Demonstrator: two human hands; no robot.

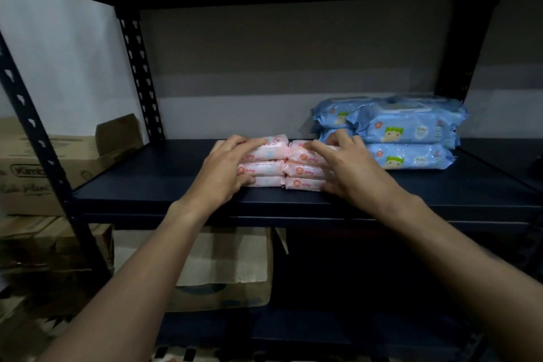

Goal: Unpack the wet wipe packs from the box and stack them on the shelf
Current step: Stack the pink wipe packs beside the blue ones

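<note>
While both hands reach forward together, we have the small, soft-plastic pink wet wipe packs caught between them: two columns side by side, three packs high, standing on the dark blue metal shelf close to its front edge. Our left hand wraps the outer end of the left column, fingers curved over the top pack and thumb low against the bottom one; our right hand does the same on the right column, fingers spread across the top, thumb down by the base. Neither hand is wide open; both are clasping the packs. Each pack's long axis runs from one hand toward the other, so the columns meet end to end midway between our palms, and neither hand is nearer than the other. Just beyond the right hand's fingertips sits a stack of larger light blue plastic wet wipe packs; whether the fingers touch it we cannot tell. Beneath our forearms, a level down, stands a brown cardboard box. We judge the step in hand is squaring the pink block up, and the next move turns on pressing inward evenly along that long axis so nothing tips
</note>
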